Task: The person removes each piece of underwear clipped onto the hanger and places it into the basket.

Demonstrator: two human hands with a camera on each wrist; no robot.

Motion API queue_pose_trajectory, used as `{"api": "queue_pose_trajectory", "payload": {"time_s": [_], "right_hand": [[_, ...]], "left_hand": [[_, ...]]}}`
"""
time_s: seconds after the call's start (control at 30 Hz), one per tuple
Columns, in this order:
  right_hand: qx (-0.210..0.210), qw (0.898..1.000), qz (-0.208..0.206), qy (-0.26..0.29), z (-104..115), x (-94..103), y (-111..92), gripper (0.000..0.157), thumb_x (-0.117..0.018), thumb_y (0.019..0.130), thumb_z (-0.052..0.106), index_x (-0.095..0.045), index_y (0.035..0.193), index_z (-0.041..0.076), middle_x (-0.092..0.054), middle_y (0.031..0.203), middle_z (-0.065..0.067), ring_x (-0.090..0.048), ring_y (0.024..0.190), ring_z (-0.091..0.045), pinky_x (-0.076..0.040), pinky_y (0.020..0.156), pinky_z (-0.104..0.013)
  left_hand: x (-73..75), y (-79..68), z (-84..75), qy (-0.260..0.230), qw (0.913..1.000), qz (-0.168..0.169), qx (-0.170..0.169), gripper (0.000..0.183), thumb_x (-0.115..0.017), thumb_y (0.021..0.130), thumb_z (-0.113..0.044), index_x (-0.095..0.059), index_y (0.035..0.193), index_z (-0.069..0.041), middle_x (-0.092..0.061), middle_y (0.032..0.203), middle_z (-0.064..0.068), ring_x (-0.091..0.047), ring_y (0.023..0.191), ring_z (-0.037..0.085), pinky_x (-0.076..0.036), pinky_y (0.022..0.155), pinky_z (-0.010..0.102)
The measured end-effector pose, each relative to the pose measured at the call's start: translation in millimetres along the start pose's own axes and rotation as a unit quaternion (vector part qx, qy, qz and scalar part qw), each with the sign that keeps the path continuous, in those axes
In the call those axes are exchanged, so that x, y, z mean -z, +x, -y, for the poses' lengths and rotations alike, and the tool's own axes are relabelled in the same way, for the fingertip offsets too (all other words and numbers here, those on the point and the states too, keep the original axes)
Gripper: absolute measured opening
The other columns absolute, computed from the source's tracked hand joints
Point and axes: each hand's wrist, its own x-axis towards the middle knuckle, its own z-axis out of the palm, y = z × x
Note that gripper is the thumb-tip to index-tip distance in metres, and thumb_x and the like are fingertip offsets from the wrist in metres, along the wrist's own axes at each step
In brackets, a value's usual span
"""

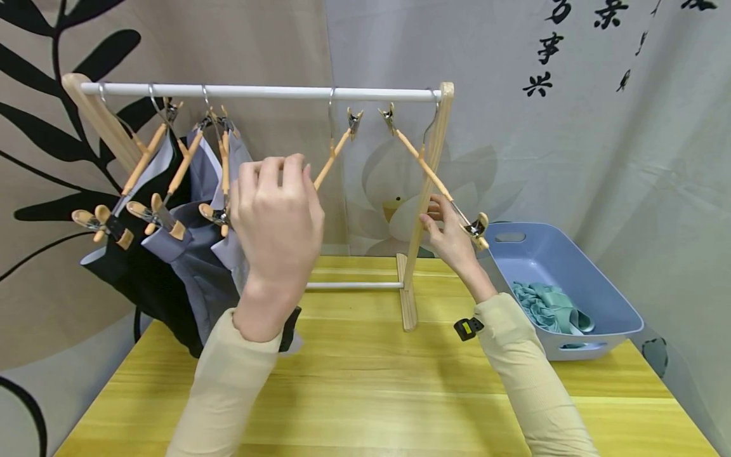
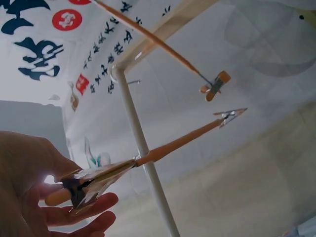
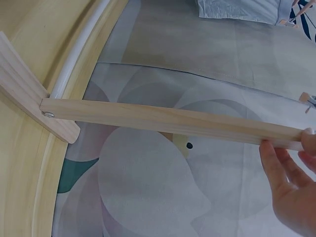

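Observation:
My left hand (image 1: 276,216) is raised in front of the rack, its back to the head camera. In the left wrist view its thumb and fingers hold the near clip (image 2: 78,191) of a wooden clip hanger (image 1: 332,162), which hangs from the white rail (image 1: 257,92) with its far clip bare. My right hand (image 1: 451,235) grips the rack's right wooden post (image 3: 163,118) partway up, fingers on one side and thumb on the other. Right beside that hand, another bare clip hanger (image 1: 425,166) hangs at the rail's right end.
Several clip hangers with grey and dark garments (image 1: 208,279) hang at the rail's left. A blue basket (image 1: 611,289) with a crumpled teal cloth (image 1: 551,308) stands at right on the wooden table (image 1: 394,393). A lower white bar (image 1: 354,285) meets the post's foot.

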Motion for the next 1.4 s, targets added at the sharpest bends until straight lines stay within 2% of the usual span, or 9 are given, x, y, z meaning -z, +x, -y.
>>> {"api": "queue_pose_trajectory", "payload": {"time_s": [0.17,0.33,0.53,0.77,1.0,1.1,1.17,1.23,1.4], "right_hand": [[0.021,1.000,-0.009,-0.006,1,0.5,0,0.035,-0.055,0.095,0.011,-0.049,0.129,0.004,-0.064,0.115,-0.023,-0.064,0.106,-0.037,-0.055,0.085,-0.046],[0.020,1.000,-0.007,0.006,0,0.5,-1,0.035,-0.054,0.096,0.010,-0.049,0.130,0.005,-0.063,0.115,-0.024,-0.063,0.107,-0.037,-0.055,0.085,-0.047],[0.016,1.000,-0.004,0.012,-1,0.3,-1,0.036,-0.054,0.096,0.009,-0.048,0.130,0.005,-0.063,0.116,-0.024,-0.063,0.107,-0.038,-0.054,0.086,-0.047],[0.018,1.000,-0.010,0.007,-1,-0.1,-1,0.035,-0.055,0.095,0.008,-0.049,0.129,0.005,-0.064,0.115,-0.023,-0.064,0.106,-0.037,-0.055,0.085,-0.047],[0.018,1.000,-0.005,0.016,-2,-0.2,-1,0.035,-0.054,0.095,0.008,-0.049,0.130,0.004,-0.063,0.115,-0.023,-0.063,0.107,-0.038,-0.055,0.085,-0.047],[0.019,1.000,-0.006,0.017,-2,-0.1,-1,0.035,-0.054,0.095,0.008,-0.049,0.129,0.004,-0.063,0.115,-0.023,-0.063,0.107,-0.038,-0.054,0.086,-0.048],[0.020,1.000,-0.008,0.015,-2,-0.1,-1,0.035,-0.054,0.095,0.008,-0.049,0.129,0.004,-0.063,0.114,-0.024,-0.063,0.107,-0.038,-0.054,0.086,-0.048],[0.021,1.000,-0.009,0.011,-2,0.0,-1,0.035,-0.055,0.095,0.007,-0.049,0.129,0.004,-0.063,0.114,-0.024,-0.063,0.106,-0.038,-0.055,0.085,-0.048],[0.020,1.000,-0.010,0.008,-2,-0.4,-1,0.035,-0.055,0.095,0.007,-0.049,0.129,0.005,-0.064,0.114,-0.023,-0.064,0.106,-0.037,-0.056,0.083,-0.046]], "left_hand": [[9.5,6.8,9.9,0.006,0.9990,0.026,0.035,0.038,-0.042,0.101,-0.026,-0.068,0.101,0.002,-0.068,0.099,0.020,-0.056,0.093,0.042,-0.045,0.083,0.049],[15.7,12.6,20.1,0.029,0.9963,0.047,0.065,0.040,-0.040,0.102,-0.025,-0.066,0.105,0.004,-0.067,0.103,0.024,-0.055,0.094,0.044,-0.046,0.085,0.050],[19.2,18.8,31.9,0.073,0.9841,0.101,0.127,0.034,-0.046,0.099,-0.020,-0.061,0.115,0.006,-0.064,0.112,0.026,-0.053,0.106,0.046,-0.044,0.094,0.051],[18.4,23.0,42.4,0.122,0.9532,0.188,0.203,0.038,-0.048,0.097,-0.020,-0.053,0.126,0.005,-0.056,0.126,0.028,-0.050,0.113,0.046,-0.044,0.091,0.058],[15.8,23.7,52.2,0.151,0.9217,0.248,0.257,0.042,-0.049,0.097,-0.023,-0.050,0.125,0.008,-0.056,0.115,0.033,-0.053,0.104,0.052,-0.045,0.084,0.062],[15.6,24.4,56.4,0.170,0.9059,0.281,0.267,0.043,-0.048,0.097,-0.025,-0.051,0.122,0.010,-0.058,0.110,0.036,-0.055,0.098,0.054,-0.046,0.081,0.062],[15.7,24.5,58.5,0.178,0.8996,0.296,0.267,0.042,-0.048,0.097,-0.024,-0.053,0.118,0.012,-0.059,0.107,0.036,-0.056,0.094,0.054,-0.047,0.079,0.060],[15.5,23.7,60.4,0.180,0.8981,0.302,0.264,0.037,-0.046,0.096,-0.019,-0.057,0.110,0.013,-0.060,0.103,0.036,-0.057,0.090,0.054,-0.048,0.076,0.060],[13.6,20.1,64.0,0.174,0.9074,0.281,0.259,0.031,-0.040,0.091,-0.008,-0.062,0.097,0.014,-0.062,0.096,0.037,-0.059,0.086,0.053,-0.048,0.071,0.059]]}}
